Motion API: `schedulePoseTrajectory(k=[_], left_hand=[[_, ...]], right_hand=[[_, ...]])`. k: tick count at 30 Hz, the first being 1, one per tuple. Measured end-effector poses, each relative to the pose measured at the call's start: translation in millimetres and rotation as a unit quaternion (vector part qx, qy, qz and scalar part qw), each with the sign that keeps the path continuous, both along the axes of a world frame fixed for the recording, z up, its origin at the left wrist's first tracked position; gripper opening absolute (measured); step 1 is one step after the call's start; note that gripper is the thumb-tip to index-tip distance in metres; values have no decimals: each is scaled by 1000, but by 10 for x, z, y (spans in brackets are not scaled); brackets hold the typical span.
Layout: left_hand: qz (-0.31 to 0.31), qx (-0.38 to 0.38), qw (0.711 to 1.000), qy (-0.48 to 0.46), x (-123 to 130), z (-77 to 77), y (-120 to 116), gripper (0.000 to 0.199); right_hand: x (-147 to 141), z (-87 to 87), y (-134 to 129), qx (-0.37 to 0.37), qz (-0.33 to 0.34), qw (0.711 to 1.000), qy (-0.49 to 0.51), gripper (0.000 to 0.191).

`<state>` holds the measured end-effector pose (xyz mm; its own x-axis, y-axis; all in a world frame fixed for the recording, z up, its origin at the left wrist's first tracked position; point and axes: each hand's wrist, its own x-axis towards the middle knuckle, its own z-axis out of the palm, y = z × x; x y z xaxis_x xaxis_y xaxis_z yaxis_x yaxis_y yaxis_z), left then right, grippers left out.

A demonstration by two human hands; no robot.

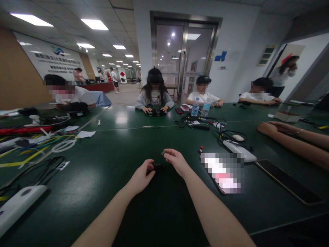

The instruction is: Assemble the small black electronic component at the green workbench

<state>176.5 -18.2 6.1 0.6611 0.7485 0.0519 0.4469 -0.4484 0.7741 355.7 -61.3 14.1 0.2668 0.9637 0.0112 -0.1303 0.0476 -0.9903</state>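
Observation:
My left hand [142,175] is low over the dark green table [108,147], its thumb and fingers curled around one end of a small black object [157,166]. To the right of that object, my right hand [175,160] is raised slightly, with its thumb and index finger pinched on a tiny piece [163,153] too small to identify. The two hands are apart, with the black object's free end between them.
Right of my hands lie a lit phone [218,171], a white power bank [240,151] and a dark phone [289,181]. Cables and bottles [195,108] stand farther back. Another person's arms [290,135] rest at right. Left are tangled cables and a white device [22,206].

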Motion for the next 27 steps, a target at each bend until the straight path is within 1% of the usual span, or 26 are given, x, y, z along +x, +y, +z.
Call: schedulePoseTrajectory(k=[4, 10, 20, 27], left_hand=[[6, 0, 1000, 10, 4, 23, -5, 38], [17, 8, 1000, 17, -7, -15, 30, 35], [39, -8, 999, -5, -11, -79, 84, 32], [44, -17, 999, 1, -7, -47, 69, 33]], right_hand=[[69, -52, 42, -3, -28, 998, 57, 30], [99, -39, 39, 3, -37, 994, 105, 28], [72, 39, -9, 13, -32, 992, 125, 25], [65, 30, 0, 15, -37, 992, 117, 26]])
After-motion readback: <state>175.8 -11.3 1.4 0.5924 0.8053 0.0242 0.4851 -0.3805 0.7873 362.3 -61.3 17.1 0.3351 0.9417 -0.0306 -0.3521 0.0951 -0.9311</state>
